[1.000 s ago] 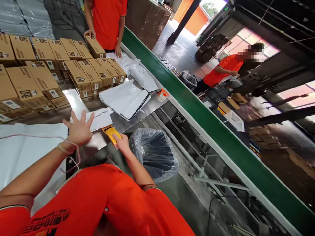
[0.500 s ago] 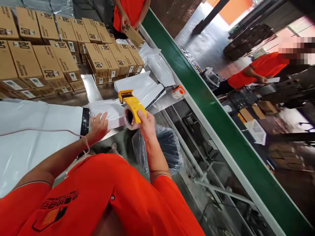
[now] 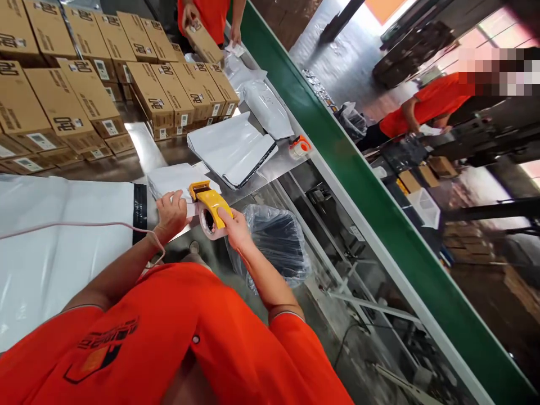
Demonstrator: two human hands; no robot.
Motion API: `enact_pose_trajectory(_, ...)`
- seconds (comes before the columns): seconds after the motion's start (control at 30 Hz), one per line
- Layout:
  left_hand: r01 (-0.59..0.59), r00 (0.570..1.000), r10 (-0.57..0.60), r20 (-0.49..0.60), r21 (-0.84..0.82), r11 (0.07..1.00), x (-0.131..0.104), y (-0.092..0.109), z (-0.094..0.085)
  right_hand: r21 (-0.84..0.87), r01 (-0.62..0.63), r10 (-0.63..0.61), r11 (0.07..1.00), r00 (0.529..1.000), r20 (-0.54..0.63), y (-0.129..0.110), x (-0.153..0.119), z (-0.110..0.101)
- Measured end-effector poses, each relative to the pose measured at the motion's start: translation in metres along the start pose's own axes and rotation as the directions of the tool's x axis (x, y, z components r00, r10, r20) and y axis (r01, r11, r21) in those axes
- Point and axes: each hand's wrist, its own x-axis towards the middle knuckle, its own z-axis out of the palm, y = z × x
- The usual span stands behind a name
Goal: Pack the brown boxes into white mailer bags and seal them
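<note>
Here, the right hand (image 3: 238,229) was closed round the dispenser (image 3: 216,205), whose long axis slanted forward and left from the grip, cutter end towards the packet (image 3: 169,179). Just left, the left hand (image 3: 172,216) touched the packet's near edge, fingers bent; whether it pinched was unclear. Beyond the grip lay bags (image 3: 228,147); farther left, boxes (image 3: 154,93).

Yellow tape dispenser (image 3: 216,203) lowered, nearer left hand (image 3: 172,215).

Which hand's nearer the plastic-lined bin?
Right. The right hand, holding the yellow tape dispenser, is just left of the bin in view; the left hand is farther left, at the white package.
</note>
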Motion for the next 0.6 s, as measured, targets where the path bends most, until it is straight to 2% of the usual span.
enact_pose_trajectory(0.2, 0.099, 0.994, -0.099, -0.034, 0.001, 0.995, 0.043, 0.018, -0.044, 0.043, 0.049, -0.044, 0.998, 0.993, -0.108, 0.025, -0.027, 0.0)
enact_pose_trajectory(0.33, 0.146, 0.989, -0.144, 0.036, -0.058, 0.988, 0.08, 0.027, -0.069, 0.052, 0.056, -0.046, 0.997, 0.983, -0.176, 0.04, -0.036, -0.009)
enact_pose_trajectory(0.5, 0.202, 0.977, -0.194, 0.083, -0.102, 0.974, 0.125, 0.033, -0.087, 0.117, 0.052, -0.022, 0.992, 0.971, -0.237, 0.068, -0.036, -0.014)
enact_pose_trajectory(0.6, 0.2, 0.976, -0.19, 0.107, -0.083, 0.976, 0.138, 0.037, -0.092, 0.129, 0.0, 0.032, 0.992, 0.969, -0.246, 0.079, -0.028, -0.012)
